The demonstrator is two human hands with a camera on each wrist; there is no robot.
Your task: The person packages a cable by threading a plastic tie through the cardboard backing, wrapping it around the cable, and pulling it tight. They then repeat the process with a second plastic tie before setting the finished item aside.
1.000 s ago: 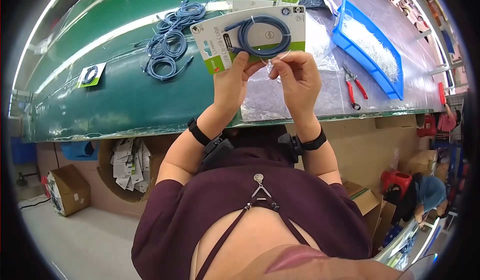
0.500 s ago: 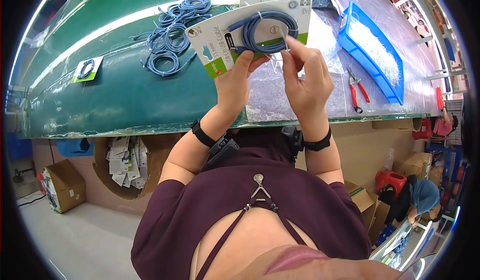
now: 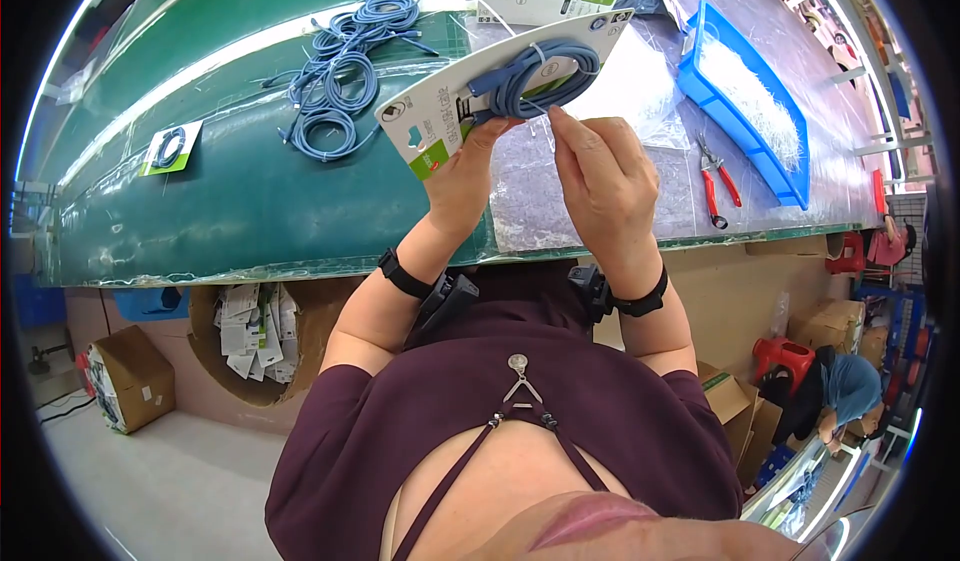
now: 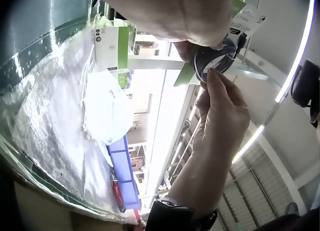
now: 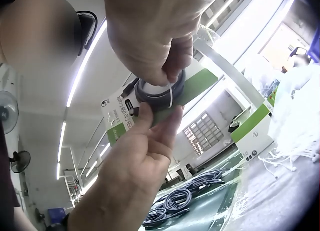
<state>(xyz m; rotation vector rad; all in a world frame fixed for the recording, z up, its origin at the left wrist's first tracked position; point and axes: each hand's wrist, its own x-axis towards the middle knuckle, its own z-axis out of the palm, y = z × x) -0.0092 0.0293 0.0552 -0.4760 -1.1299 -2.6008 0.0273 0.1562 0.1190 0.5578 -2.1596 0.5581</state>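
In the head view my left hand (image 3: 462,186) grips a white and green packaging card (image 3: 425,106) by its lower edge, thumb on the front. A coiled blue USB cable (image 3: 515,86) lies against the card's face. A white cable tie (image 5: 170,97) loops round the coil and card in the right wrist view. My right hand (image 3: 612,176) pinches at this tie with thumb and forefinger, right at the lower side of the coil. The card is tilted, its face seen at a slant. Part of the tie is hidden behind the right fingertips.
Loose coiled blue cables (image 3: 345,76) and a carded cable (image 3: 170,149) lie left on the green mat. Stacked cards (image 3: 545,1) stand at the back. On the right are red-handled cutters (image 3: 715,186) and a blue tray (image 3: 700,86) of white ties.
My right hand rose from below the card to the coil, then drew slightly down and left, its fingers staying at the tie. The card has tilted further back in my left hand.
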